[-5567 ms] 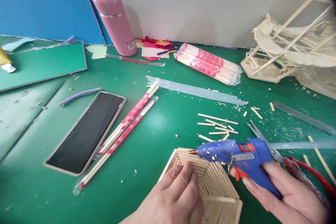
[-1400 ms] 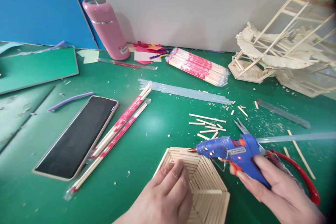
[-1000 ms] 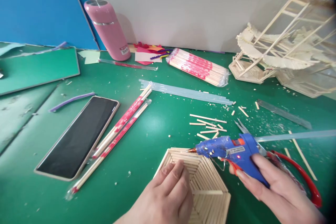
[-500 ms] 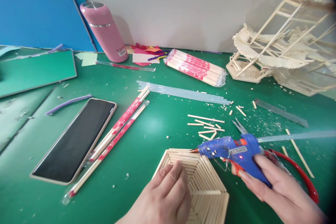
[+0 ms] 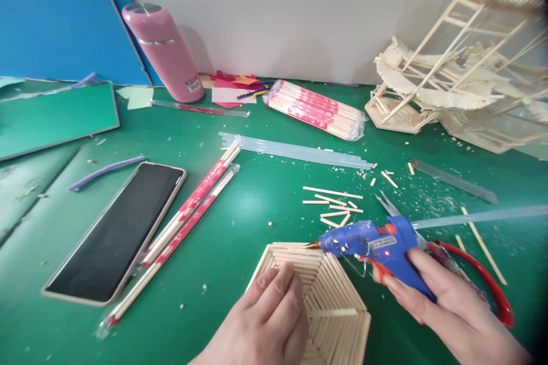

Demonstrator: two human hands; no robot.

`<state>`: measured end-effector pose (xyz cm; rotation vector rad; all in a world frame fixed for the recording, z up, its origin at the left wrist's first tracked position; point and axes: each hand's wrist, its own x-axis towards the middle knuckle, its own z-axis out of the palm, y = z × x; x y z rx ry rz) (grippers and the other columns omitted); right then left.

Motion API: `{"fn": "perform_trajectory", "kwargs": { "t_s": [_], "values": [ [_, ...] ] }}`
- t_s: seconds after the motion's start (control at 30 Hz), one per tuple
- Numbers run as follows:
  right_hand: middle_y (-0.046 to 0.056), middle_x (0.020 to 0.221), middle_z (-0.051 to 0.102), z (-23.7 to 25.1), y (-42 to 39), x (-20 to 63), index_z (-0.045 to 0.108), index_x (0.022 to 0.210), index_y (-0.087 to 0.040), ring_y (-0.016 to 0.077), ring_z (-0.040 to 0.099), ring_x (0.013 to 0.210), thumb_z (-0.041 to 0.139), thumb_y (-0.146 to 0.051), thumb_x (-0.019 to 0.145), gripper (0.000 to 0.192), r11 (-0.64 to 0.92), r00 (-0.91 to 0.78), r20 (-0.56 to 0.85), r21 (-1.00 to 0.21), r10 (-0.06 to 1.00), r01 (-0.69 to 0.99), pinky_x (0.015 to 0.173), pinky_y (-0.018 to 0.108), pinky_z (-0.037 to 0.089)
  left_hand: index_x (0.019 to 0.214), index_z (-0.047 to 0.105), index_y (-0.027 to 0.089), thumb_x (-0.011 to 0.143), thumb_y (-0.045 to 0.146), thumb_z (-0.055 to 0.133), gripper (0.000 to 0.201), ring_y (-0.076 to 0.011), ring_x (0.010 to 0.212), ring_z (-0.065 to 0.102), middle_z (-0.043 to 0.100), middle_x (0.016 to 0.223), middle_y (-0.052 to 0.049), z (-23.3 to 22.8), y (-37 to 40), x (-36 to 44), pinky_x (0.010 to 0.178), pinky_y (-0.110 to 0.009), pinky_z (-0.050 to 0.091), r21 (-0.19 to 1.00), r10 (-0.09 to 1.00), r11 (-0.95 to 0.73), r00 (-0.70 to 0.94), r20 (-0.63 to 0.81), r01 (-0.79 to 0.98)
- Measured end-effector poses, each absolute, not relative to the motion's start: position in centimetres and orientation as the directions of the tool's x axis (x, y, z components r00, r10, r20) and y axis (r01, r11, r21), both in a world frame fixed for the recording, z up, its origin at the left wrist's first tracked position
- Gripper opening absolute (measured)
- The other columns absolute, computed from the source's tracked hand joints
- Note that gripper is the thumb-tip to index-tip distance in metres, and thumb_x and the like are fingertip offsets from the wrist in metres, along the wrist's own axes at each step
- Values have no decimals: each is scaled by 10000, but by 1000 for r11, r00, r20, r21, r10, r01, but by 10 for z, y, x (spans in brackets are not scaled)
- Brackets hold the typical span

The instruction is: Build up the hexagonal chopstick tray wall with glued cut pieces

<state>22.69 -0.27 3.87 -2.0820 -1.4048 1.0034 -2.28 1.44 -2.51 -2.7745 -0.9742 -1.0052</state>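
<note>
A shallow hexagonal tray of layered wooden sticks [image 5: 338, 296] sits at the bottom middle. My left hand [image 5: 274, 308] is closed over its left side, fingers bunched together inside the rim; the thumb is hidden. In my right hand [image 5: 445, 302] is a blue hot glue gun [image 5: 385, 245] with a small red light on. Its copper nozzle meets the far rim of the tray, pointing left. A long clear glue stick [image 5: 479, 217] protrudes from the gun's back. Behind the gun lie red-handled scissors [image 5: 499, 291], partly covered.
Short cut sticks [image 5: 334, 199] lie beyond the tray, near a row of glue sticks [image 5: 295, 151]. To the left are wrapped chopsticks [image 5: 188, 222] and a phone [image 5: 115, 234]. Farther back stand a pink bottle [image 5: 165, 54], a chopstick pack [image 5: 314, 109] and a stick-built model [image 5: 428, 91].
The whole view has shifted slightly, so everything appears a little farther left. Both hands keep their hold, and the nozzle stays at the tray's far rim.
</note>
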Motion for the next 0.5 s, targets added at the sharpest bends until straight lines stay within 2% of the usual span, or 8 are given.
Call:
{"fn": "perform_trajectory", "kwargs": {
  "t_s": [0.13, 0.3, 0.37, 0.5],
  "values": [
    [48, 935, 687, 39, -2, 227, 586, 1089, -238, 209, 653, 737, 598, -442, 716, 425, -438, 236, -373, -685, 897, 582, 534, 219, 549, 864, 597, 120, 876, 118, 405, 193, -240, 1151, 475, 629, 980, -91, -23, 16, -24, 949, -396, 443, 178, 542, -808, 591, 598, 561],
    [24, 916, 694, 40, -1, 224, 617, 1028, -260, 186, 654, 759, 558, -460, 745, 351, -344, 154, -327, -668, 932, 660, 625, 197, 543, 885, 586, 117, 878, 113, 400, 186, -237, 1147, 477, 621, 1007, -93, -20, 17, -25, 946, -391, 443, 174, 529, -821, 610, 590, 544],
    [29, 909, 694, 40, -2, 225, 608, 1044, -253, 190, 654, 756, 558, -451, 748, 360, -369, 164, -349, -678, 923, 635, 624, 206, 546, 903, 582, 116, 882, 119, 390, 193, -231, 1139, 485, 619, 1016, -94, -20, 17, -25, 942, -384, 447, 179, 533, -817, 600, 597, 549],
    [69, 1055, 650, 40, -4, 229, 566, 1124, -222, 244, 625, 907, 593, -429, 730, 447, -468, 239, -406, -705, 882, 533, 685, 260, 551, 930, 575, 118, 887, 133, 385, 195, -225, 1137, 489, 616, 1025, -98, -21, 17, -25, 947, -382, 444, 182, 542, -810, 591, 597, 558]
  ]
}}
